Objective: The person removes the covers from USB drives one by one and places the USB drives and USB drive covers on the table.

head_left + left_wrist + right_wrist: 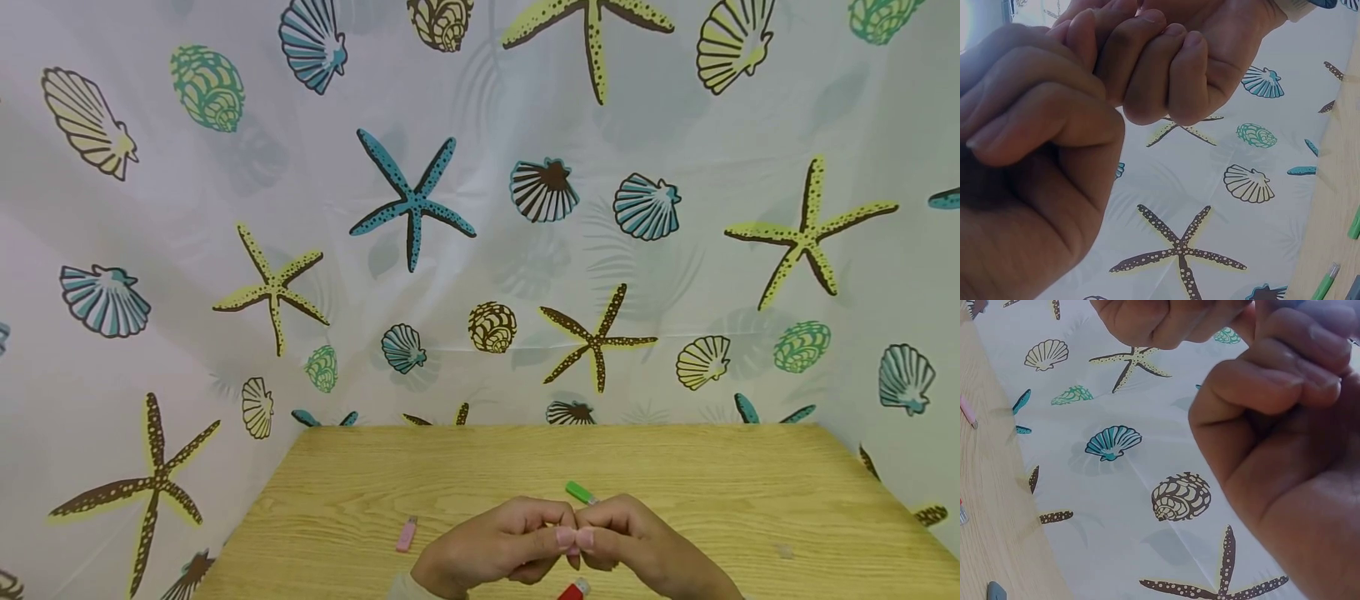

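Observation:
Above the wooden table my left hand (504,540) and right hand (637,537) meet fingertip to fingertip, with the fingers of both curled. Their thumbs press against the index fingers, and a small pinkish thing (573,551) shows just below the thumb tips, mostly hidden; its kind cannot be made out. Both wrist views show the curled fingers but not what they pinch. Left of my hands lies a pink USB stick (406,535), its metal plug bare. A green USB stick (580,492) lies behind the hands, and a red USB stick (575,590) in front.
The wooden table (360,467) runs back to a curtain (465,275) printed with shells and starfish, which also closes in both sides. A small pale patch (784,551) lies at the right. A dark grey object (996,591) sits at the edge of the right wrist view.

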A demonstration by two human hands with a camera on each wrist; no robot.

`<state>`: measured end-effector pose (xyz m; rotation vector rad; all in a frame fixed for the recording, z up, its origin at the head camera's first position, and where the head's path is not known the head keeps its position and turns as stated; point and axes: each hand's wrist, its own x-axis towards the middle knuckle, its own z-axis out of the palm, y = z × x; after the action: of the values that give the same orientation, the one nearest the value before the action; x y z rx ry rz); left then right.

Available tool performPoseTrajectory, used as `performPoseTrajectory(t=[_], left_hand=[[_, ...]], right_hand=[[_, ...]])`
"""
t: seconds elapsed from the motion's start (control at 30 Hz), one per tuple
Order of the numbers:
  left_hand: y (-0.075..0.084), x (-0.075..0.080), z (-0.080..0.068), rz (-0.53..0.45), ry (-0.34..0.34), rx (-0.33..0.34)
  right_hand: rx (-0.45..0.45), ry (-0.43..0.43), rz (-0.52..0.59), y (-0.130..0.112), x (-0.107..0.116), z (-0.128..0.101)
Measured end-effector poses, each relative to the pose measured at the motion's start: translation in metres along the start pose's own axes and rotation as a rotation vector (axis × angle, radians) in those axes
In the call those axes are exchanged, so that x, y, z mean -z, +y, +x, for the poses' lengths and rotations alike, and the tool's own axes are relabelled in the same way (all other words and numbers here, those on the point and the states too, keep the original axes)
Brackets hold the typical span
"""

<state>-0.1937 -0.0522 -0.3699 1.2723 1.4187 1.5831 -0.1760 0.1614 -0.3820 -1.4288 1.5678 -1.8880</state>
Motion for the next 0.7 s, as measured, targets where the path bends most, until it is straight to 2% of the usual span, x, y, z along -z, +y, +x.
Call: performPoseTrajectory(t=[0.3,0.43,0.6,0.7], left_hand=[[0.003,0.006,-0.006,0.04,0.016,-0.031],[0.004,0.007,-0.007,0.025,0.014,-0.03],[0.005,0.007,-0.007,0.005,0.04,-0.025],[0.006,0.007,-0.008,0.022,0.065,-0.029]], right_hand=[[0.035,-0.005,-0.029,-0.01,0.01,-0.008],[0.023,0.001,-0.037,-0.012,0.012,-0.011],[0.01,0.028,-0.076,-0.013,0.013,-0.012],[-0.043,0.09,-0.127,-0.014,0.014,-0.013]])
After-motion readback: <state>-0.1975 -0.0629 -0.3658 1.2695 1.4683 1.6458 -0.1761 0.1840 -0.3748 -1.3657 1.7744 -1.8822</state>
